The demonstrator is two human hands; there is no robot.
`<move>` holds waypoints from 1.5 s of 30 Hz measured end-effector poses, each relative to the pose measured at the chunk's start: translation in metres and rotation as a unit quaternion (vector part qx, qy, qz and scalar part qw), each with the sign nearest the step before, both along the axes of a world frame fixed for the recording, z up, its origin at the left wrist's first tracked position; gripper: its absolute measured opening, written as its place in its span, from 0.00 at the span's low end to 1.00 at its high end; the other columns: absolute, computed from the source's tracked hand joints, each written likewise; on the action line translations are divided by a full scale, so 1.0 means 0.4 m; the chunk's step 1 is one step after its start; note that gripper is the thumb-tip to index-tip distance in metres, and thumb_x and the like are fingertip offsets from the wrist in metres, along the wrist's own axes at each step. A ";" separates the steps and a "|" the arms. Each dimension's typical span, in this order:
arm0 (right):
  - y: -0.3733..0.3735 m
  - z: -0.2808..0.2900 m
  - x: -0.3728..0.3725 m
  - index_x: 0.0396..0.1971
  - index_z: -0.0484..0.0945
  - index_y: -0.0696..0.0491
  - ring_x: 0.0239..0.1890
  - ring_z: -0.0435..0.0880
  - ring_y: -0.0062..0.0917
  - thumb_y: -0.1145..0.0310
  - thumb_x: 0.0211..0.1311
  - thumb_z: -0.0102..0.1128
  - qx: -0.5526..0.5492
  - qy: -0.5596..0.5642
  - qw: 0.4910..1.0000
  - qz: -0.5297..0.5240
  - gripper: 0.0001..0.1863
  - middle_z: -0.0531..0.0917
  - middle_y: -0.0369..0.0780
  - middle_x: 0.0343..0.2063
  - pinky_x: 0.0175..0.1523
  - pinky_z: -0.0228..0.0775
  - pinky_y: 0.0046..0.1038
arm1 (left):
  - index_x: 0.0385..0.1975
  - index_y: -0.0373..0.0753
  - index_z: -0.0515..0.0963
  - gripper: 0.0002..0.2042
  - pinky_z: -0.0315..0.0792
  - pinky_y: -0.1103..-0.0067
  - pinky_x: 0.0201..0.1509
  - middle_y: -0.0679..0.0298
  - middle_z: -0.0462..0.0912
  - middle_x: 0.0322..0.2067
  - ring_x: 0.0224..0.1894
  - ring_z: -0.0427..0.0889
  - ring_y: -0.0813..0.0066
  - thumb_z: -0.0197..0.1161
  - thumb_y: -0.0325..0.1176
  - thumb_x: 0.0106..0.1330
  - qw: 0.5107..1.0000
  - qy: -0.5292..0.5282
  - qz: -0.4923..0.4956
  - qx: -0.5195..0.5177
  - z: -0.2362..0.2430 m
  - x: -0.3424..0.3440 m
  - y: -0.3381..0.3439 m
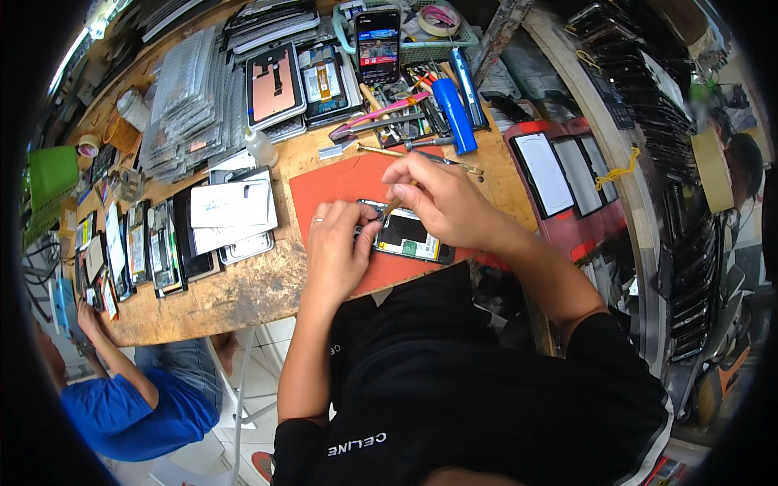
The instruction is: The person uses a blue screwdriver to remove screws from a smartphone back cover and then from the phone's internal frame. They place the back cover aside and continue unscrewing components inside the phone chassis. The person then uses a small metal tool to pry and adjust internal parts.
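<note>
An opened phone (pixel 403 235) lies on an orange-red mat (pixel 324 182), its inside facing up with a black panel, white parts and a small green patch in view. My left hand (pixel 336 239) steadies the phone's left end between thumb and fingers. Over the same end, my right hand (pixel 438 198) pinches a slim brass-coloured tool (pixel 391 207) pointed down at the phone. Its tip is too small to make out, and its upper part is hidden by my fingers. Behind my right hand lies a brass-handled screwdriver (pixel 378 151).
Stacked bubble-wrapped panels (pixel 182 97) and tablets (pixel 275 85) stand at the back left. A lit phone (pixel 378 47) leans against a green basket (pixel 466 36). Tools surround a blue cylinder (pixel 454 116). Opened phones (pixel 166 247) line the left side, where a person in a blue shirt (pixel 146 409) sits.
</note>
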State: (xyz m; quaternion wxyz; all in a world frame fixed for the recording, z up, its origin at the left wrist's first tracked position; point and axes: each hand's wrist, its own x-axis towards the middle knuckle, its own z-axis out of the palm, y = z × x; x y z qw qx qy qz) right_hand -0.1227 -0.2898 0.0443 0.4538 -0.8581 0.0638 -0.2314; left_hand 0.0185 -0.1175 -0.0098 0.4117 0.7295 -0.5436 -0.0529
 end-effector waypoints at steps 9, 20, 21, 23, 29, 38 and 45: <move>0.081 0.076 -0.246 0.51 0.82 0.58 0.46 0.89 0.50 0.73 0.77 0.57 0.021 0.280 0.958 0.053 0.09 0.89 0.49 0.40 0.50 0.80 0.45 | 0.42 0.35 0.83 0.04 0.80 0.59 0.49 0.52 0.87 0.36 0.41 0.87 0.46 0.66 0.28 0.75 0.902 0.291 -0.250 0.199 0.107 -0.028 0.234; 0.253 -0.361 -0.644 0.51 0.83 0.52 0.50 0.89 0.43 0.64 0.66 0.73 0.153 0.554 0.818 -0.017 0.17 0.88 0.43 0.45 0.54 0.82 0.43 | 0.52 0.40 0.88 0.14 0.80 0.55 0.60 0.48 0.91 0.47 0.53 0.88 0.41 0.65 0.24 0.70 0.885 0.216 -0.229 0.342 -0.222 -0.047 0.387; 0.263 -0.362 -0.638 0.53 0.82 0.51 0.50 0.89 0.43 0.63 0.66 0.73 0.105 0.547 0.830 -0.025 0.18 0.87 0.43 0.46 0.53 0.82 0.43 | 0.53 0.40 0.88 0.14 0.79 0.56 0.61 0.47 0.91 0.48 0.54 0.87 0.41 0.64 0.25 0.70 0.877 0.197 -0.241 0.366 -0.215 -0.042 0.376; 0.281 -0.360 -0.634 0.57 0.78 0.49 0.51 0.88 0.44 0.62 0.67 0.73 0.007 0.532 0.846 -0.042 0.21 0.86 0.43 0.49 0.52 0.81 0.44 | 0.55 0.41 0.88 0.16 0.79 0.57 0.62 0.45 0.90 0.51 0.56 0.86 0.41 0.61 0.26 0.71 0.858 0.158 -0.264 0.411 -0.206 -0.034 0.357; 0.313 -0.433 -0.659 0.50 0.75 0.48 0.49 0.88 0.47 0.66 0.66 0.72 -0.054 0.473 0.875 -0.081 0.18 0.86 0.43 0.47 0.50 0.80 0.48 | 0.39 0.38 0.87 0.12 0.82 0.56 0.50 0.49 0.91 0.41 0.47 0.90 0.46 0.55 0.30 0.69 0.868 0.022 -0.289 0.404 -0.242 -0.070 0.302; 0.296 -0.222 -0.653 0.42 0.72 0.51 0.40 0.87 0.50 0.70 0.66 0.71 0.051 0.448 0.893 0.012 0.14 0.85 0.45 0.32 0.42 0.73 0.50 | 0.44 0.42 0.85 0.11 0.85 0.59 0.39 0.51 0.89 0.36 0.38 0.91 0.47 0.57 0.29 0.69 0.871 -0.108 -0.307 0.367 -0.281 -0.098 0.299; 0.234 -0.188 -0.493 0.40 0.71 0.50 0.37 0.86 0.53 0.65 0.76 0.65 0.027 0.399 0.914 0.063 0.11 0.84 0.46 0.27 0.40 0.73 0.52 | 0.53 0.43 0.79 0.13 0.85 0.55 0.43 0.49 0.89 0.43 0.40 0.91 0.42 0.62 0.34 0.71 0.881 -0.018 -0.152 0.448 -0.181 -0.106 0.406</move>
